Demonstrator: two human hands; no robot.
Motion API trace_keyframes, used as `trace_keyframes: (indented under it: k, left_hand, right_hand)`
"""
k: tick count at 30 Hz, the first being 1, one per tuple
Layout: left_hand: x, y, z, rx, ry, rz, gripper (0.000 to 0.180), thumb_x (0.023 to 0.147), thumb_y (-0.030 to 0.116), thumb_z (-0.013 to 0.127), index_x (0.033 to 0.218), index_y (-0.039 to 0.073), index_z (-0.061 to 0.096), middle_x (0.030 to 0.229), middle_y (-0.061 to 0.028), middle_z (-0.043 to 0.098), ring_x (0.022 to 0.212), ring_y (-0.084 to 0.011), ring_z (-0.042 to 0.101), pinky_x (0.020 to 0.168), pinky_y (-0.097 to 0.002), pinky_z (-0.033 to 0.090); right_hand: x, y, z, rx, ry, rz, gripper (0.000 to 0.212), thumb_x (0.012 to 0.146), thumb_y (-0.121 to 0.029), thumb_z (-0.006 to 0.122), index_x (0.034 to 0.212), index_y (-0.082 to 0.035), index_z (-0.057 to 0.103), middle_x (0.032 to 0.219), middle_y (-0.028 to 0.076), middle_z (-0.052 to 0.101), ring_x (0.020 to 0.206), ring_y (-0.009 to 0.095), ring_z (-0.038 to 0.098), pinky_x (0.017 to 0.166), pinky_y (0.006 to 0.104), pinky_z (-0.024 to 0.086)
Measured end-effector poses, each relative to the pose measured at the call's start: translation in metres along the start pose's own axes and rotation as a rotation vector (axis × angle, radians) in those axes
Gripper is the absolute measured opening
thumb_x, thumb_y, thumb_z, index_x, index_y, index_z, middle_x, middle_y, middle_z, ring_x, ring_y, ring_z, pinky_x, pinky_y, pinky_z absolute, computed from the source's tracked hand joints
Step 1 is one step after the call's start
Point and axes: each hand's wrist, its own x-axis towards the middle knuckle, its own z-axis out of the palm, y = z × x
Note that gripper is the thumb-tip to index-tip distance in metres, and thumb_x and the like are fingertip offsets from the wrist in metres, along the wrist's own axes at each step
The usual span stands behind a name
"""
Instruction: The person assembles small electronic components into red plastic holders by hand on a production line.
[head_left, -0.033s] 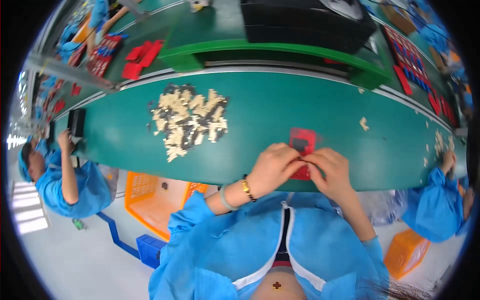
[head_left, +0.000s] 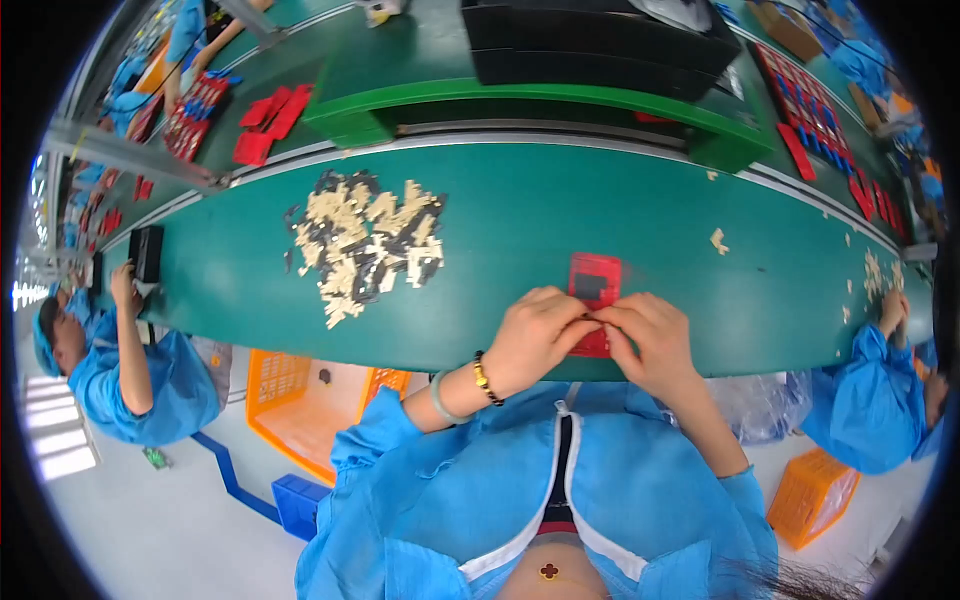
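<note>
A flat red piece [head_left: 608, 270] with a dark grey rectangle in it lies on the green work surface, close to the near edge. Over its middle, my left hand [head_left: 541, 338] and my right hand [head_left: 650, 345] meet with fingertips pinched together. Something small and dark shows between the fingertips, too small to name. Both hands are closed, and they hide part of the red piece; its lower part shows beneath them. Farther left is a loose heap of small cream and dark grey parts [head_left: 365, 240].
A green shelf [head_left: 550, 92] carrying a black box [head_left: 600, 50] spans the far side. Stray cream pieces [head_left: 718, 240] lie at the right. An orange crate [head_left: 300, 440] and a blue bin [head_left: 299, 505] stand on the floor at left. Co-workers sit on both sides.
The whole view has shifted slightly. My hands keep nearly the same pinched pose over the red piece, which looks sharper now.
</note>
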Motion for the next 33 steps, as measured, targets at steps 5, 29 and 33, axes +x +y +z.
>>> trace_keyframes:
  k: [5,29,33]
  left_hand:
    - [0.014,0.015,0.005,-0.147,0.2,-0.07,0.017,0.077,0.011,0.073,0.088,0.003,0.065,0.082,-0.009,0.067,0.078,-0.026,0.062,0.069,-0.0366,0.049]
    - [0.0,-0.002,0.047,0.436,0.017,0.112,0.054,0.08,0.024,0.067,0.126,-0.001,0.051,0.13,-0.0209,0.048,0.123,-0.0376,0.045,0.103,-0.0449,0.039]
    - [0.005,-0.007,0.046,0.427,0.043,0.143,0.052,0.079,0.022,0.068,0.122,-0.003,0.053,0.129,-0.0212,0.048,0.123,-0.0373,0.044,0.102,-0.0451,0.04]
  right_hand:
    - [-0.008,0.002,-0.001,-0.025,0.023,0.045,0.015,0.075,-0.009,0.067,0.09,-0.006,0.065,0.083,0.005,0.06,0.071,0.022,0.059,0.059,0.0339,0.046]
    - [0.001,0.064,0.021,0.738,0.087,0.741,0.01,0.09,-0.01,0.063,0.084,-0.003,0.059,0.065,-0.001,0.058,0.055,0.004,0.05,0.047,0.0195,0.036]
    - [0.004,0.079,0.032,0.727,-0.012,0.843,0.01,0.088,-0.011,0.066,0.086,-0.001,0.063,0.065,-0.001,0.06,0.053,0.003,0.051,0.044,0.0181,0.036]
